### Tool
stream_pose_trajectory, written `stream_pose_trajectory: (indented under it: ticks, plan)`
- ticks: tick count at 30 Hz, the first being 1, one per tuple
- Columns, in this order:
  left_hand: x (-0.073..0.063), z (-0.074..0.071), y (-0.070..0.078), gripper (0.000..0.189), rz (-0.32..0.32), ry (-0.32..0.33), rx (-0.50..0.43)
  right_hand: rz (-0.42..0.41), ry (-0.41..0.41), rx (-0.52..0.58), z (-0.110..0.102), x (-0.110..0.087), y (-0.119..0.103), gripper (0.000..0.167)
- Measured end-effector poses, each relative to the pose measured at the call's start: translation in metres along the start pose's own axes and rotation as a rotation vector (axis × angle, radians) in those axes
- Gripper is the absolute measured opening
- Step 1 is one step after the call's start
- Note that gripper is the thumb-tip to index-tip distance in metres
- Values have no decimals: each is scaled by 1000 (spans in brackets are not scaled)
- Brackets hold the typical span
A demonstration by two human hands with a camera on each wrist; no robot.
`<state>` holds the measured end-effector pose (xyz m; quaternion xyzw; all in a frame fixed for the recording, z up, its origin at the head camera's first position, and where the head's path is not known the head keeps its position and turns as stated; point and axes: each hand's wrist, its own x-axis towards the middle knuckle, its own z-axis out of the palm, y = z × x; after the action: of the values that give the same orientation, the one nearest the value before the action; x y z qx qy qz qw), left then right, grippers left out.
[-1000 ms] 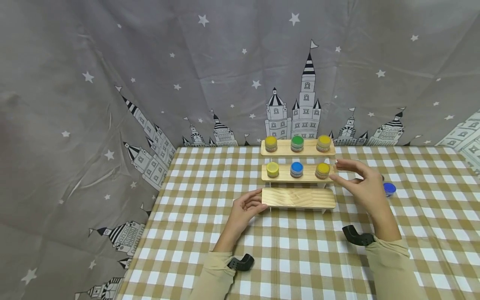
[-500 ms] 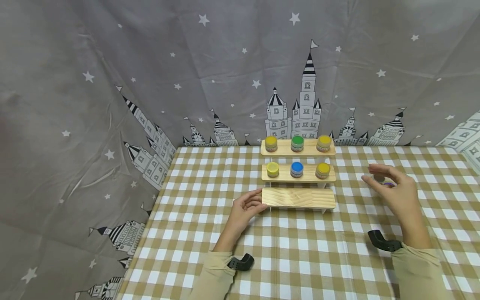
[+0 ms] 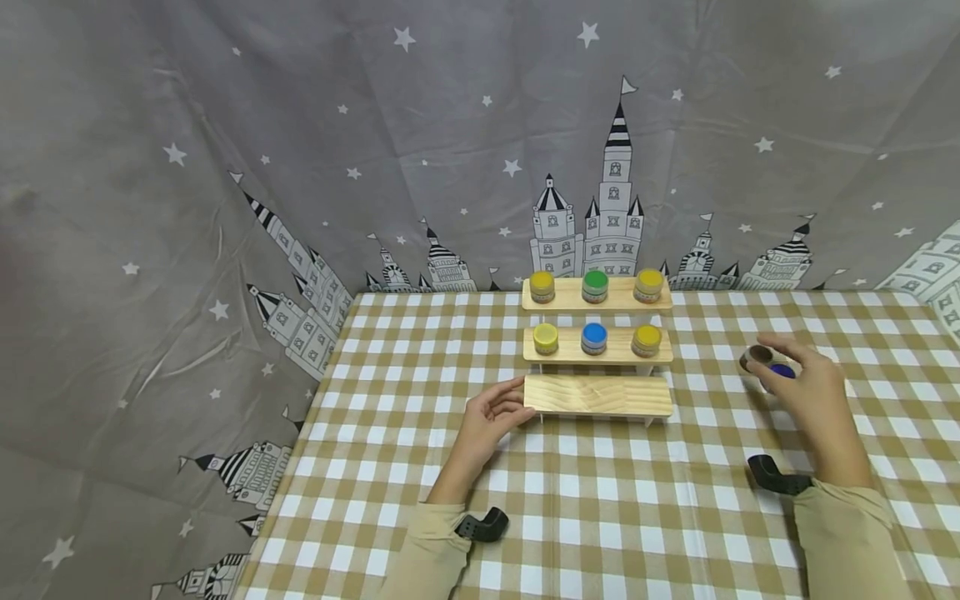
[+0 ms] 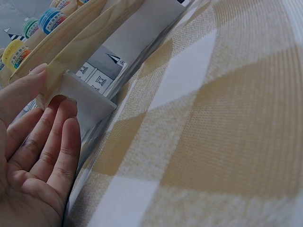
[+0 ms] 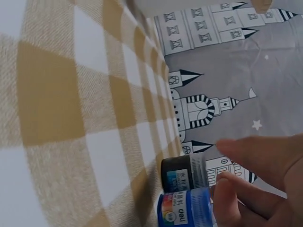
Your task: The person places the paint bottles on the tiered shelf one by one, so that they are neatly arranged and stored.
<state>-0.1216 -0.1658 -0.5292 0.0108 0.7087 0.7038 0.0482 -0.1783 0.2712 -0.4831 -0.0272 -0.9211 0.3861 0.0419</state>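
Observation:
A three-step wooden display stand (image 3: pixel 597 395) holds small paint jars on its upper two steps. My left hand (image 3: pixel 491 421) pinches the left end of the lowest step; in the left wrist view the thumb lies on top and the fingers (image 4: pixel 59 118) curl beneath. To the right of the stand, a dark paint jar (image 3: pixel 756 359) and a blue paint jar (image 3: pixel 782 372) stand side by side on the cloth. My right hand (image 3: pixel 813 392) is at these jars, thumb and forefinger spread around the dark one. The right wrist view shows a gap between a fingertip and the dark jar (image 5: pixel 182 172).
On the top step stand two yellow jars and a green jar (image 3: pixel 595 287). The middle step carries two yellow jars and a blue jar (image 3: pixel 593 338). A checked tablecloth (image 3: pixel 600 500) covers the table, backed by a grey castle-print curtain (image 3: pixel 450 125).
My right hand has moved right, from beside the yellow jar on the middle step to the dark and blue jars. The left hand has stayed on the stand.

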Motion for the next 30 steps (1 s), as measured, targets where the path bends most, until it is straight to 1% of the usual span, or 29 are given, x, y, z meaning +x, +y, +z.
stream_pose_trajectory:
  ticks: [5, 8, 11, 16, 20, 25, 27, 30]
  plan:
    - [0, 0, 0, 55, 4, -2, 2, -45, 1, -50, 1, 0, 2, 42]
    - [1, 0, 0, 54, 6, 4, 5, -67, 9, -61, 2, -1, -1, 40]
    - [2, 0, 0, 53, 9, 9, 7, -62, -4, -67, 4, -2, -6, 41]
    - [1, 1, 1, 53, 11, 7, 7, -33, -41, -111, 9, -3, -8, 45]
    - [2, 1, 0, 54, 10, 7, 8, -42, -45, -114, 13, -3, -10, 48]
    - [2, 0, -1, 54, 11, 6, 10, -33, -70, -111, 14, -3, -12, 53]
    - [2, 0, -1, 55, 13, 5, 12, -36, -73, -133, 15, -3, -12, 54]
    - [2, 0, -1, 55, 16, 1, 7, -56, -56, -160, 15, -4, -14, 50]
